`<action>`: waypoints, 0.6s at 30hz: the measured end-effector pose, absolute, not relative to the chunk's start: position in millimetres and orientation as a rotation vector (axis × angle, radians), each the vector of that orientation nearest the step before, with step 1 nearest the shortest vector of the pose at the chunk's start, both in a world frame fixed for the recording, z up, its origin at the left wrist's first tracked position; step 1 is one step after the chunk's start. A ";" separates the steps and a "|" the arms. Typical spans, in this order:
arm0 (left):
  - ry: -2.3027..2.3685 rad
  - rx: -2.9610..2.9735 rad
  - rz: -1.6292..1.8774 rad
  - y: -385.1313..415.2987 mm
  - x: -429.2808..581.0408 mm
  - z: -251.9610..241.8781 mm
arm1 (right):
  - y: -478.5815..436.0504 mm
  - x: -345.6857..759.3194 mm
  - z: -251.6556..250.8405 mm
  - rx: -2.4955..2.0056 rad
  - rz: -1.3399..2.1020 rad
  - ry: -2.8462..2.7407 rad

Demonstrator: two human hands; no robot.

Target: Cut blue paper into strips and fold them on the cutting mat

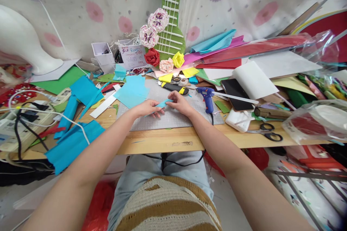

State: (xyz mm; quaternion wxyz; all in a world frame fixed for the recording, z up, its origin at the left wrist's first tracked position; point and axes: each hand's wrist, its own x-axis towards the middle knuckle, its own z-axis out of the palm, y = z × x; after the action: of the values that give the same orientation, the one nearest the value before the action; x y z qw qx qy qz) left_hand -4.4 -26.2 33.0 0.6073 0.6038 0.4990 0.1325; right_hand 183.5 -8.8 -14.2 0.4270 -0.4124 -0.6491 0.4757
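Over the grey cutting mat (pixel 146 124), a small piece of light blue paper (pixel 163 103) is pinched between my two hands. My left hand (pixel 149 108) grips its left end, thumb on top. The right end sits in the closed fingers of my right hand (pixel 179 103). Flat on the mat to the left lie light blue paper sheets (pixel 131 92). Just beyond my right hand is a black and yellow utility knife (pixel 175 88). A blue glue gun (pixel 208 100) with a white glue stick (pixel 235 97) in its back rests to the right.
A green guitar-shaped piece with paper flowers (pixel 170 43) stands at the back. On the right are a black phone (pixel 237 94), scissors (pixel 267 131) and a white paper roll (pixel 255 79). Darker blue crepe paper (pixel 74 144) overhangs the front edge at left, near a power strip (pixel 40 119).
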 end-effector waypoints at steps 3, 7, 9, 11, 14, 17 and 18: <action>1.156 1.361 0.380 -24.6 -4.6 27.6 | -8.6 183.8 -14.6 -1.028 1.239 -1.603; 1.169 1.317 0.381 -24.9 -3.3 25.7 | -10.3 183.3 -12.0 -1.038 1.259 -1.619; 1.166 1.309 0.367 -25.2 -1.5 26.3 | -11.0 182.5 -11.1 -1.055 1.228 -1.634; 1.161 1.308 0.372 -24.9 0.4 27.0 | -11.4 181.9 -11.0 -1.068 1.215 -1.632; 1.156 1.304 0.388 -23.5 2.1 27.7 | -10.9 181.7 -11.7 -1.069 1.226 -1.612; 1.130 1.297 0.404 -23.2 2.0 28.7 | -9.9 181.9 -12.5 -1.066 1.231 -1.603; 1.118 1.291 0.406 -23.5 1.9 29.2 | -9.7 181.9 -12.6 -1.069 1.227 -1.604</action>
State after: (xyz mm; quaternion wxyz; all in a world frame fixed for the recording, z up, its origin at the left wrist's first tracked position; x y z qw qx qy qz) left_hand 1.9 -23.5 29.2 0.6389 0.5658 0.4899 0.1779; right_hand 181.9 -9.7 -12.6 0.4152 -0.4256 -0.6386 0.4886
